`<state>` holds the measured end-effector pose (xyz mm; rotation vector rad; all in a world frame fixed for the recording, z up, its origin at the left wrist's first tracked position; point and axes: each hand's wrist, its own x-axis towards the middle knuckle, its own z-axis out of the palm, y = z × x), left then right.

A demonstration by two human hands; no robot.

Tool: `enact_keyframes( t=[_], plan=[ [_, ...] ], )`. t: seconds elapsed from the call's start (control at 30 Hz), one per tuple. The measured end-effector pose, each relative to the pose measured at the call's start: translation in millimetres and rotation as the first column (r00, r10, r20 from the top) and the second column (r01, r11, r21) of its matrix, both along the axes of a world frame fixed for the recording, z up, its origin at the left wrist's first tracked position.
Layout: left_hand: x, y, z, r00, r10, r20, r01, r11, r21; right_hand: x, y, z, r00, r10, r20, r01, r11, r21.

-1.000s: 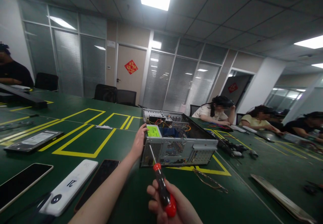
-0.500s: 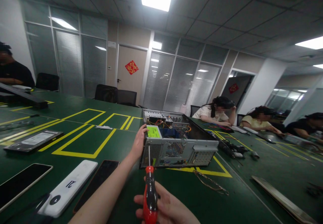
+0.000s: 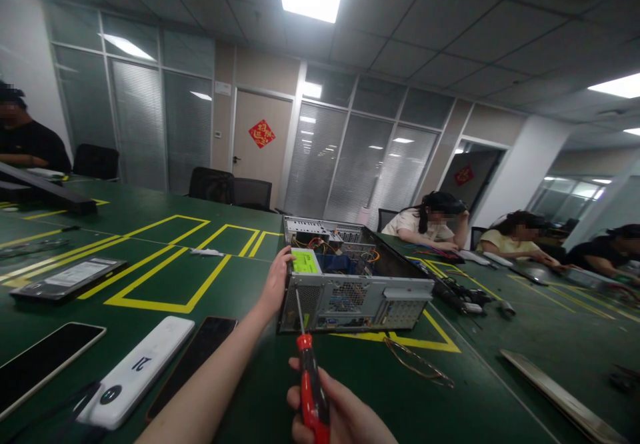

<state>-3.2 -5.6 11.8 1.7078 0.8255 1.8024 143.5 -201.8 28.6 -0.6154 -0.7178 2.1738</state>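
Note:
An open computer case lies on its side in front of me, its rear panel facing me. My left hand grips its left edge, fingertips over the top corner beside the power supply with its bright green label. In my right hand is a red and black screwdriver, held by the handle with the fingers closed round it. Its shaft points away from me, and the tip is at the perforated left part of the rear panel. Whether it sits in a screw I cannot tell.
On the green table with yellow tape lie a hard drive, a white power bank, two phones and a pair of glasses. A metal strip lies at the right. Several people sit around the table.
The screwdriver's handle and my right hand have swung slightly right and down, so the shaft now slants. The tip stays near the same spot. My left hand and the case have not moved.

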Motion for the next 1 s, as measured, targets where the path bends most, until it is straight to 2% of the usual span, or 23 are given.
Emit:
enact_keyframes(
  t=[0.2,0.37,0.53,0.63,0.83,1.0],
  plan=[
    [0,1,-0.3,1.000,-0.010,0.024,0.010,1.000,0.001,0,-6,14.2,0.994,0.103,-0.031,-0.101,0.992,0.073],
    [-1,-1,1.0,1.000,-0.015,0.012,0.015,1.000,0.001,4,-7,13.5,0.999,0.039,0.020,-0.041,0.993,0.108],
    [-1,-2,0.8,1.000,-0.014,0.007,0.014,1.000,-0.003,6,-7,10.9,0.998,0.033,0.048,-0.040,0.986,0.161],
    [-1,-2,0.6,1.000,-0.011,0.014,0.011,1.000,-0.003,5,-7,10.4,0.998,0.016,0.053,-0.024,0.988,0.155],
    [0,0,0.7,1.000,0.012,0.010,-0.012,1.000,-0.003,1,-8,11.2,0.991,-0.128,0.050,0.123,0.987,0.101],
    [-1,0,0.7,1.000,0.016,0.010,-0.015,1.000,-0.007,1,-10,15.6,0.990,-0.126,0.061,0.120,0.988,0.099]
  ],
)
